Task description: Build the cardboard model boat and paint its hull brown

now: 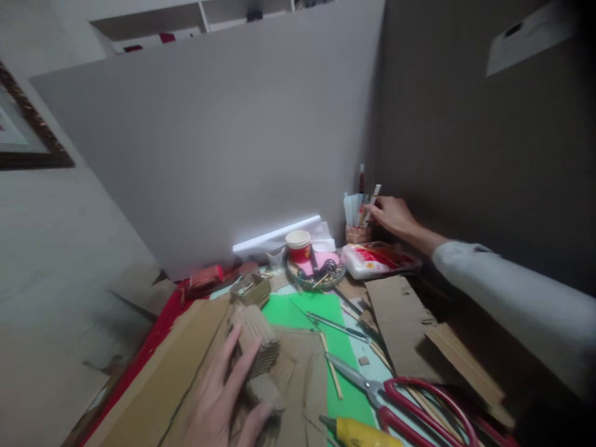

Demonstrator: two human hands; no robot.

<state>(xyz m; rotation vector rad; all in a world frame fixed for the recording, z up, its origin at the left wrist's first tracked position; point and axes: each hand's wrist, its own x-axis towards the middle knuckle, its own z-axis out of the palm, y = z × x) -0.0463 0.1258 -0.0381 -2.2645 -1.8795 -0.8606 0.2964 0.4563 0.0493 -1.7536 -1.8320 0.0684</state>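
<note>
My left hand (pixel 226 388) rests with its fingers around a small built-up piece of corrugated cardboard (pixel 258 335), the thumb on its near side. Under it lie flat cardboard sheets (pixel 298 366). At the back right, my right hand (pixel 393 214) reaches out and pinches a white stick-like thing (pixel 375 194), too blurred to name more exactly. This stands among brushes and other slim items in a woven holder (pixel 358 234). The fingertips are partly hidden behind the items.
Red-handled scissors (pixel 372 385) and a yellow glue gun (pixel 363 433) lie at the front right. A green sheet (pixel 302 307) spans the middle. Behind it are a paper cup (pixel 298 246), a round tray (pixel 302 285) and a plastic-wrapped pack (pixel 372 261). A grey panel (pixel 261 143) rises behind.
</note>
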